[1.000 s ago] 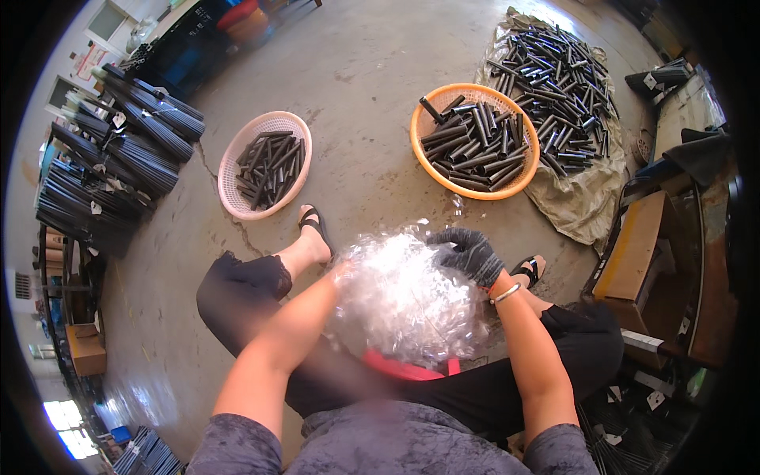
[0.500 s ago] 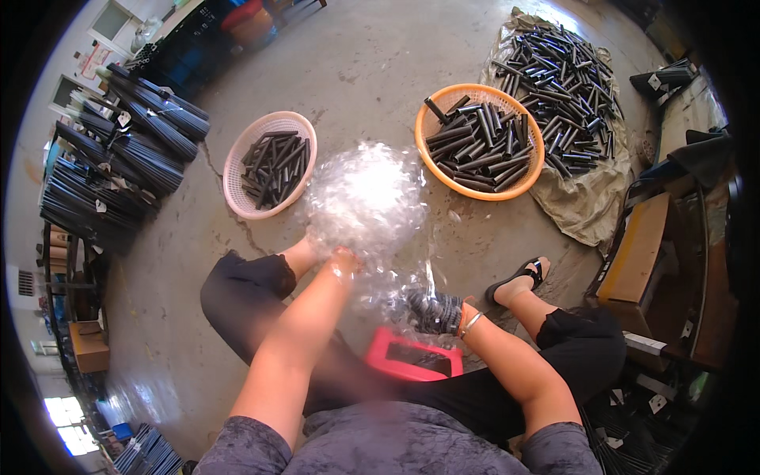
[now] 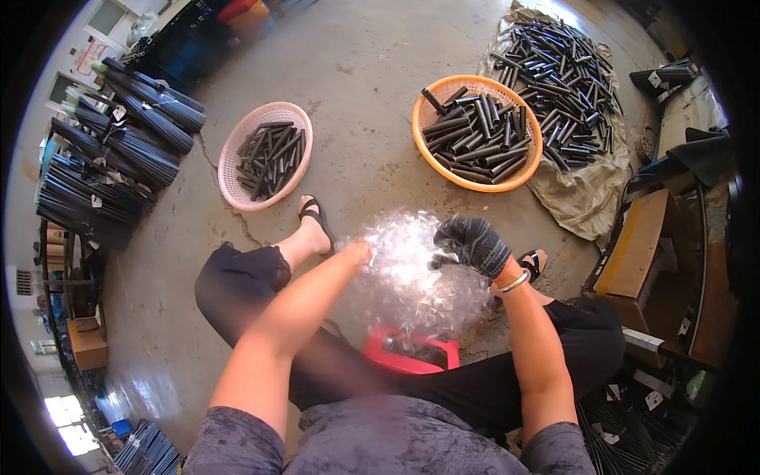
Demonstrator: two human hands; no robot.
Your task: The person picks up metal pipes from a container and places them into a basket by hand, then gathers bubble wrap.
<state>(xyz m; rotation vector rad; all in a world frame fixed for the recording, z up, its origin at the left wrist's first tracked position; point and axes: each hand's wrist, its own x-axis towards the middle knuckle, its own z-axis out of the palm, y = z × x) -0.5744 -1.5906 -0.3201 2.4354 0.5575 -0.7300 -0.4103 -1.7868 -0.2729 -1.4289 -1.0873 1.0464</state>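
A crinkled clear plastic bag (image 3: 427, 293), glinting and partly blurred, hangs between my hands above a red plastic stool (image 3: 408, 354). My bare left hand (image 3: 361, 252) is closed on its left edge, the fingertips partly lost in the glare. On the other side, my right hand (image 3: 479, 247), in a dark grey knitted glove, curls its fingers and thumb round the bag's upper right edge. Small shiny bits seem to show in the plastic, but I cannot tell what they are. The bag covers part of the stool.
A pale pink basket (image 3: 229, 186) and an orange basket (image 3: 532, 170) hold short black tubes. More black tubes (image 3: 558, 87) lie on a tan sheet (image 3: 574, 207). At the right stands an open cardboard box (image 3: 633, 245); bundles of long dark rods (image 3: 131, 150) stand left.
My right hand has come up and forward from near the stool to the bag's upper right edge. The bag has moved right and toward me, uncovering my left foot.
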